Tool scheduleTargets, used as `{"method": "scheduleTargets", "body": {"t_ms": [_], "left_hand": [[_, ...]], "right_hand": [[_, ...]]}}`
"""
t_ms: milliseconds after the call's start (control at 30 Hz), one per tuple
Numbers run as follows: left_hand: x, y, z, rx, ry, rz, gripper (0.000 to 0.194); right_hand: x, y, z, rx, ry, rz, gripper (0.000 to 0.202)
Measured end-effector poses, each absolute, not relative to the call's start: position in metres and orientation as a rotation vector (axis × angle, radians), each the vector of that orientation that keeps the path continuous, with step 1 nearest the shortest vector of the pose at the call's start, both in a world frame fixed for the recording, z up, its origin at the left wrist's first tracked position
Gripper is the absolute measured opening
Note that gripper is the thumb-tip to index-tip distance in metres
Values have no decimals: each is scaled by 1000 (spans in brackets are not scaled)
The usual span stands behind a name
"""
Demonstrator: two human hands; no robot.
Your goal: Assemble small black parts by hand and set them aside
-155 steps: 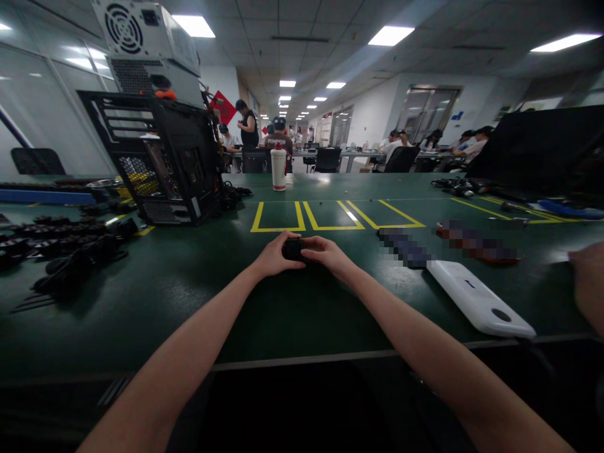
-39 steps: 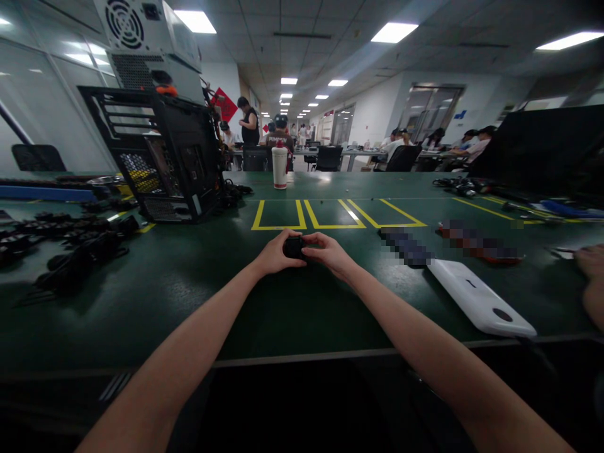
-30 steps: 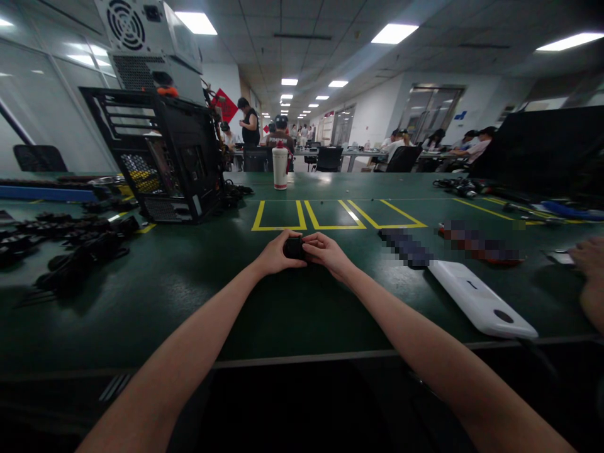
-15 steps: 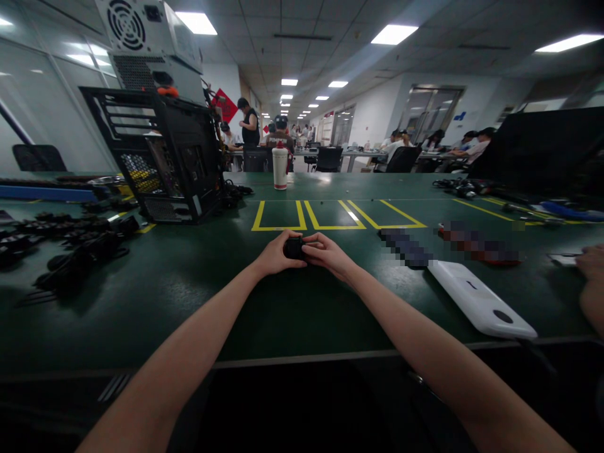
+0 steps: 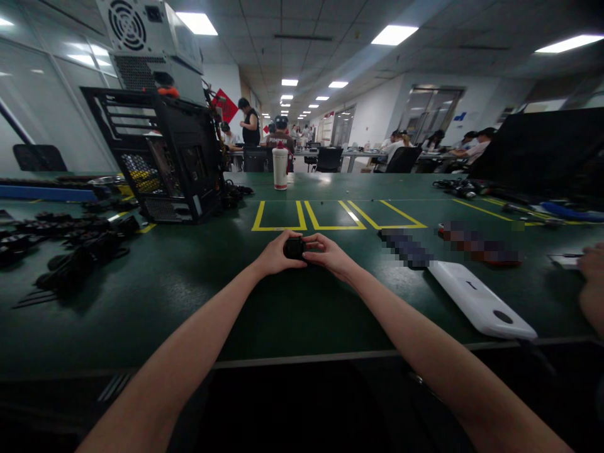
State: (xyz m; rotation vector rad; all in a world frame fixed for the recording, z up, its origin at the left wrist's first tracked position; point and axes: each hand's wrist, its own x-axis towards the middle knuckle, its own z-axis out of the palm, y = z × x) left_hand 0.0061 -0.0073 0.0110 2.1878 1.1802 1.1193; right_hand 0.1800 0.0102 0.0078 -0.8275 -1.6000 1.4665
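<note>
A small black object (image 5: 295,248), rounded and too dark to name, is between my two hands just above or on the green table (image 5: 302,302). My left hand (image 5: 275,253) wraps its left side, thumb along the bottom and fingers over the top. From the right, my right hand (image 5: 325,253) has its thumb and fingers closed against the object's right side. Beyond my hands, yellow tape outlines (image 5: 335,228) mark the table.
A black computer case (image 5: 174,157) with power supplies on top stands at left, near black cables (image 5: 70,258). A white cup (image 5: 280,168) stands ahead. To the right lie a white device (image 5: 481,299) and blurred-out phone-like items (image 5: 408,247). Another person's hand (image 5: 592,264) shows far right.
My right fingers have shifted slightly on the black object, and the object looks turned a little. The left hand stays in place.
</note>
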Motion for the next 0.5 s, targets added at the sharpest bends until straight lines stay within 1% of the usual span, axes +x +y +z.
{"method": "scheduleTargets", "body": {"t_ms": [133, 200, 400, 500], "left_hand": [[5, -7, 12, 2211, 1176, 1103, 63], [5, -8, 12, 2214, 1181, 1100, 63], [5, -9, 13, 2226, 1164, 1076, 62], [5, -8, 12, 2228, 1158, 1085, 61]], "right_hand": [[177, 10, 8, -817, -1569, 1438, 24], [175, 11, 8, -826, -1566, 1389, 21], [175, 14, 9, -878, -1511, 1467, 29], [178, 12, 9, -847, -1550, 1444, 31]]}}
